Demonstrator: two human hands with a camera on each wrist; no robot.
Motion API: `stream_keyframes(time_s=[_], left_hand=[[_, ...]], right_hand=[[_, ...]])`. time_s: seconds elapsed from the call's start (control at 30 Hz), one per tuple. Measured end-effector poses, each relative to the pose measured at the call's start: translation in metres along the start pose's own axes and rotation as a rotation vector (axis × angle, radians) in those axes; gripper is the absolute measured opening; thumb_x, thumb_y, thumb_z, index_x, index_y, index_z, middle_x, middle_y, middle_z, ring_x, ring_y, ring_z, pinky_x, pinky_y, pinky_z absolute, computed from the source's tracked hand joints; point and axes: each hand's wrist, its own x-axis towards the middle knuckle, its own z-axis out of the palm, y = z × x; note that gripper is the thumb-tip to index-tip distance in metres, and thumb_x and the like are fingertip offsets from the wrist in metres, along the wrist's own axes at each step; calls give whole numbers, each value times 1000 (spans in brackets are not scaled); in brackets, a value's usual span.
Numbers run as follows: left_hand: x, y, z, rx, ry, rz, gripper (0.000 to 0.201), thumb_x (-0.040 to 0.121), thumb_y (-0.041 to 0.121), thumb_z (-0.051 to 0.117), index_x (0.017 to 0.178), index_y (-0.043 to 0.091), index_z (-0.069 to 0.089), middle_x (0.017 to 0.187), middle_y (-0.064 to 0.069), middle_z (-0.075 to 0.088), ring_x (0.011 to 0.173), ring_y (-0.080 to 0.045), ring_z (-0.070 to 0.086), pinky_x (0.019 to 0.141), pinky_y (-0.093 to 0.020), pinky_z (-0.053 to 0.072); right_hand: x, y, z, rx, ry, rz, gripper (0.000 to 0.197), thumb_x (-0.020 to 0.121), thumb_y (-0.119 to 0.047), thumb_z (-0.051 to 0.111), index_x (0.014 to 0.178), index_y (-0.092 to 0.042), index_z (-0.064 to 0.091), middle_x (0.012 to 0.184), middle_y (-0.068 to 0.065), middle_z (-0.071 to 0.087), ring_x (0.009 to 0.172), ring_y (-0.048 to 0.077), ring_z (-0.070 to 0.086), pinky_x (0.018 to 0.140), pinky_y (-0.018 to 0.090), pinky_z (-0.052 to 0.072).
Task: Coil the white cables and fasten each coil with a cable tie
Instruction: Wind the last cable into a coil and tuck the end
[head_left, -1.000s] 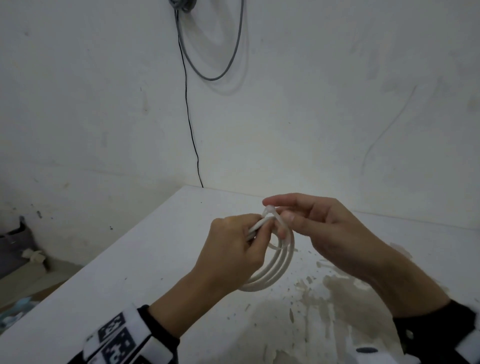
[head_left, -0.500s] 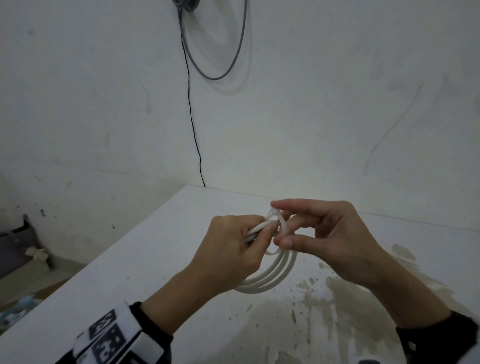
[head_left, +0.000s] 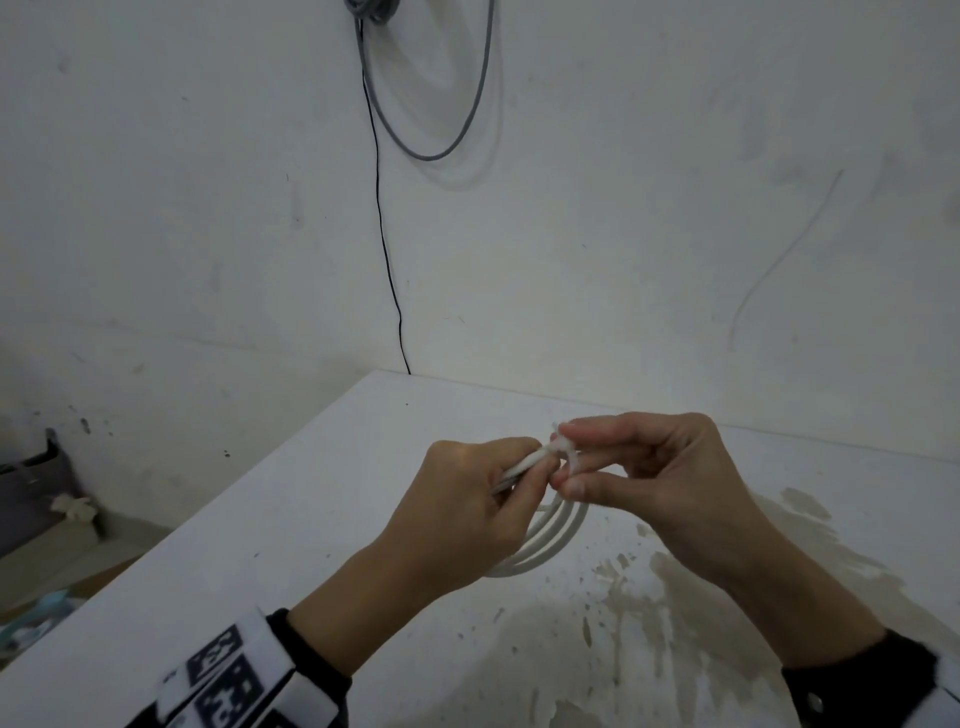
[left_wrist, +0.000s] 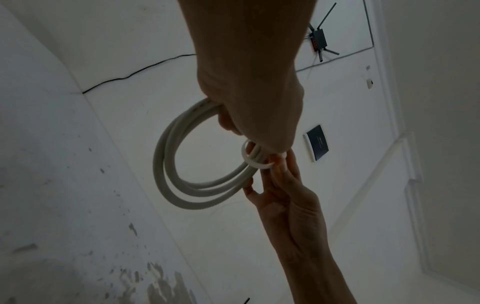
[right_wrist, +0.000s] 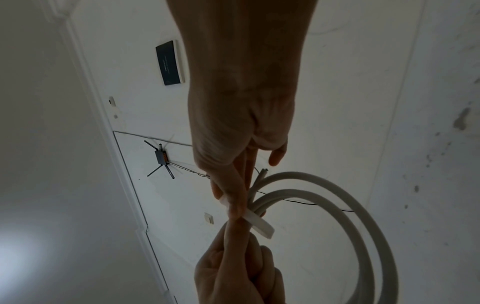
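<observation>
the white cable coil (head_left: 550, 540) is gripped by the left hand (head_left: 467, 499) above the stained table (head_left: 311, 519), near its wall-side edge; the cable tie (right_wrist: 261, 225) is pinched by the right hand (head_left: 649, 467).

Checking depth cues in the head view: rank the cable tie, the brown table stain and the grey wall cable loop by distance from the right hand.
1. cable tie, at the right hand's fingertips.
2. brown table stain, below the wrist.
3. grey wall cable loop, high on the wall.

Dim flat light, backlit wrist views
</observation>
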Motion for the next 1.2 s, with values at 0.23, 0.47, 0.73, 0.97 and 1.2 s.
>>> stream_keyframes(time_s=[0.23,0.47,0.73,0.97,1.2], left_hand=[[2,-3,1,-7,-20,4,29,89,28,48,72,13,64,49,9,45,43,-11,40,43,-12,28],[2,-10,-8,278,-214,153,31,90,30,45,77,10,65,48,7,46,38,-10,31,39,-21,34],[8,-2,-9,127,-271,108,38,90,44,45,90,16,71,47,8,47,39,-14,37,43,-18,33],[8,-4,-4,127,-176,151,27,87,32,52,89,18,75,42,11,36,38,-13,30,42,-10,25],[11,-6,-1,189,-158,149,27,87,32,51,80,20,75,39,8,33,40,-19,31,39,-15,28]], right_hand=[[-1,-2,0,-144,52,-7,23,56,-23,81,79,-25,78,88,2,76,88,19,72,89,43,53],[12,-23,-17,-571,-208,24,13,81,-12,70,89,-22,74,81,-7,74,79,7,69,73,35,57],[11,-19,-12,-822,-293,-170,8,83,-15,62,76,-20,64,67,-12,64,67,9,61,60,18,50],[9,-13,-12,-886,-302,-289,6,79,-11,58,74,-11,61,63,-9,58,60,5,54,57,12,44],[11,-23,-16,-830,-213,-392,12,81,-14,50,73,-11,59,61,-7,55,56,9,50,51,15,43]])
